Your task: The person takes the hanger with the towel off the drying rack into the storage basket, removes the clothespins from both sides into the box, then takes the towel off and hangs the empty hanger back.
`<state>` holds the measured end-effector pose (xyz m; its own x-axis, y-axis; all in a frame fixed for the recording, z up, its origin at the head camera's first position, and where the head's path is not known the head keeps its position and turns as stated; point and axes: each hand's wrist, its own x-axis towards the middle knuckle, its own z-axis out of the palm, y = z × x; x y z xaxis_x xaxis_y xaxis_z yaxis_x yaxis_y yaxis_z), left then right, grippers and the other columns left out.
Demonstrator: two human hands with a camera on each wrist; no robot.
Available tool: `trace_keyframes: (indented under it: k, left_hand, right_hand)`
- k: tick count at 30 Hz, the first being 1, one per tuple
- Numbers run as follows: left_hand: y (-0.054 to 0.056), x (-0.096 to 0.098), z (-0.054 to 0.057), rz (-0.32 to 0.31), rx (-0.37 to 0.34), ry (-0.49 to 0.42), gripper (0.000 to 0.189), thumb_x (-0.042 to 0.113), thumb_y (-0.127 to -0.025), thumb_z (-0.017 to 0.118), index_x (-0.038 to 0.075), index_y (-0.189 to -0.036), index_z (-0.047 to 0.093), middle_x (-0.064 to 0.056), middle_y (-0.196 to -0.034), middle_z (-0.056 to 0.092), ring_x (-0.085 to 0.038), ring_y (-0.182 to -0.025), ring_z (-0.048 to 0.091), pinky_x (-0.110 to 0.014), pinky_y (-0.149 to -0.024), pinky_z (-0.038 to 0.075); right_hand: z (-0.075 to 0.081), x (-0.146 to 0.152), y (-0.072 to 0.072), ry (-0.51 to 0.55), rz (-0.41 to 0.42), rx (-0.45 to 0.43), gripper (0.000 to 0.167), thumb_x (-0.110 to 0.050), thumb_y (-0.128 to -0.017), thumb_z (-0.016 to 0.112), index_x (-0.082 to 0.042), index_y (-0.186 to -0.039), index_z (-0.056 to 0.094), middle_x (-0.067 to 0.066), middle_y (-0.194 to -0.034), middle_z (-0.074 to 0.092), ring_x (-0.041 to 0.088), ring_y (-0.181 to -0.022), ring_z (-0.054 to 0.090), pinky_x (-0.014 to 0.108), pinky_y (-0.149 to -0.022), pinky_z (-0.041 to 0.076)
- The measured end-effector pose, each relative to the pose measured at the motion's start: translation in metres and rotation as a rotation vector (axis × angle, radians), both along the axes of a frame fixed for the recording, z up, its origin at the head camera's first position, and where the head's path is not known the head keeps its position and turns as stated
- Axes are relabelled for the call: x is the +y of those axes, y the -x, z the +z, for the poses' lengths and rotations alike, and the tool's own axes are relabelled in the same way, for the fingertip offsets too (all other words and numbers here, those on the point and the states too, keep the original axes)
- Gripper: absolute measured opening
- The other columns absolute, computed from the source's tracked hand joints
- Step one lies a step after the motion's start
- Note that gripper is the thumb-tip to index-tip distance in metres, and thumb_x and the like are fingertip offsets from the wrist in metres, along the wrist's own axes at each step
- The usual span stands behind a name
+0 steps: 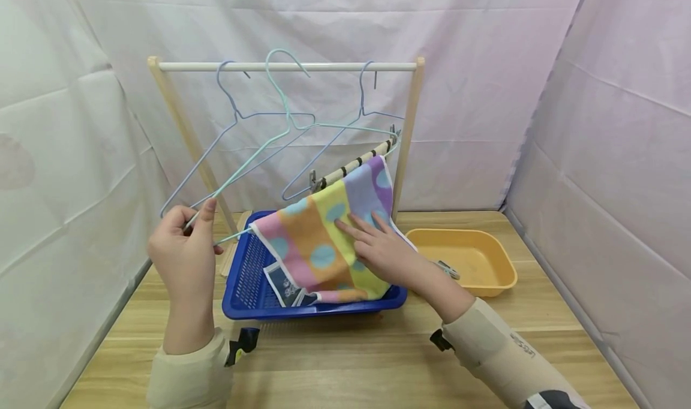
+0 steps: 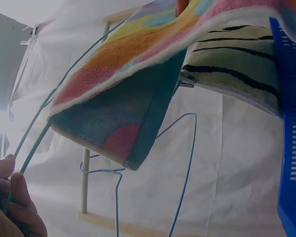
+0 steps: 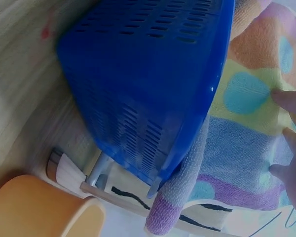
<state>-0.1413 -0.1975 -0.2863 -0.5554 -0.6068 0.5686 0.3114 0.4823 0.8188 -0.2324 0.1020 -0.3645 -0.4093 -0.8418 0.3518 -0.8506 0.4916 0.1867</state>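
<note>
My left hand (image 1: 186, 247) grips one end of a mint-green wire hanger (image 1: 285, 106), holding it tilted in front of the rack. Over the hanger's lower bar hangs a towel (image 1: 329, 217) with pink, orange, yellow and purple stripes and blue dots. My right hand (image 1: 385, 247) lies against the towel's front with its fingers spread. In the left wrist view, the back flap of the towel (image 2: 113, 113) falls behind the bar. Below the towel, a dark cloth with white edging (image 1: 283, 283) lies in the blue basket (image 1: 251, 301).
A rack with a white rail (image 1: 189, 67) stands behind, carrying two blue hangers (image 1: 197, 157) (image 1: 337, 136). A striped cloth (image 1: 351, 168) hangs there by metal clips (image 1: 313, 178). At the right, a yellow tub (image 1: 469, 241) holds clothespins (image 1: 448, 270). White curtains (image 1: 594, 157) surround the wooden table (image 1: 324, 361).
</note>
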Motion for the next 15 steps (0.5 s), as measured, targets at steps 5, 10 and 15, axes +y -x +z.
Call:
trace_keyframes:
  k: [5,10,15]
  left_hand:
    - [0.0001,-0.0015,-0.0008,0.008,-0.003,0.007,0.044,0.029,-0.089,0.072,-0.003,-0.068,0.052,0.002,-0.057,0.042,-0.005,-0.034,0.045,-0.015,-0.038,0.041]
    - [-0.0006,-0.0019,-0.0009,0.008,-0.007,0.007,0.044,0.030,-0.089,0.072,-0.003,-0.068,0.052,0.002,-0.057,0.042,-0.005,-0.034,0.045,-0.015,-0.038,0.041]
    - [-0.0018,-0.0025,-0.0002,0.021,-0.016,0.001,0.044,0.030,-0.089,0.072,-0.003,-0.069,0.052,0.003,-0.057,0.043,-0.004,-0.034,0.045,-0.015,-0.038,0.041]
  right_hand:
    - [-0.0018,0.0036,-0.0016,0.004,0.015,-0.012,0.024,-0.014,-0.098,0.059,-0.015,-0.077,0.048,0.005,-0.157,0.029,0.029,-0.144,0.022,0.060,-0.111,0.019]
    - [-0.0043,0.0068,-0.0033,-0.014,0.012,-0.024,0.024,-0.015,-0.098,0.058,-0.015,-0.077,0.048,0.005,-0.157,0.028,0.030,-0.145,0.022,0.060,-0.112,0.018]
    - [-0.0063,0.0098,-0.0061,-0.023,0.011,-0.037,0.025,-0.015,-0.098,0.059,-0.015,-0.076,0.048,0.005,-0.157,0.030,0.030,-0.144,0.023,0.060,-0.112,0.019]
